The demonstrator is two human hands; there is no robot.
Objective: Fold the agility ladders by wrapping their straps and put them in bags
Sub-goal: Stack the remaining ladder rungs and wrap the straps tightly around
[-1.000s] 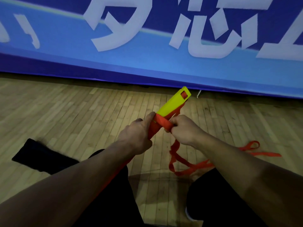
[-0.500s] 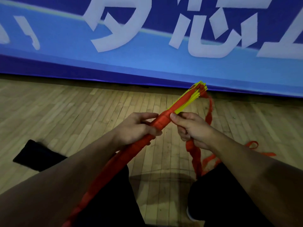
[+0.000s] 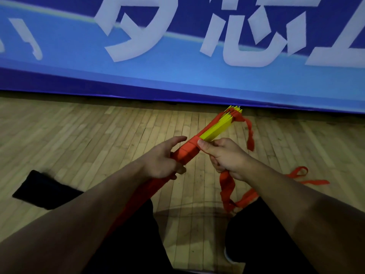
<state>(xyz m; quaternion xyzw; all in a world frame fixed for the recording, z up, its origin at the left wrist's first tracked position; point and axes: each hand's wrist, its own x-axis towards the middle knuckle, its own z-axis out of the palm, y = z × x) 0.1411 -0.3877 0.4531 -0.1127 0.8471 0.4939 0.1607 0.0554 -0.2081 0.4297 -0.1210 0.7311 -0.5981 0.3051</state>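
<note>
On the wooden floor (image 3: 98, 135) at my far left lies a black bag (image 3: 42, 189), flat and well apart from my hands; part of it is hidden behind my left forearm. Moving right, my left hand (image 3: 161, 162) curls round the bundled agility ladder (image 3: 199, 142), gripping it from the left side where the orange strap (image 3: 186, 153) is already wound about it; my index finger reaches forward along the wrap while the other fingers close underneath. The bundle rises on a slant from my lap, away from me and to the right, and beyond the wrap its yellow rungs (image 3: 214, 129) show bare, stacked edge to edge, up to the far tip near the foot of the blue banner (image 3: 177, 80). Just to the right of the bundle my right hand (image 3: 227, 158) presses its thumb against the top edge of the wrap, touching it; the remaining fingers are curled round the loose strap, which hangs down from my fist; I cannot tell how tightly. From the far tip another length of strap droops to the right; further right, more of it lies in loops on the boards beside my right knee.
</note>
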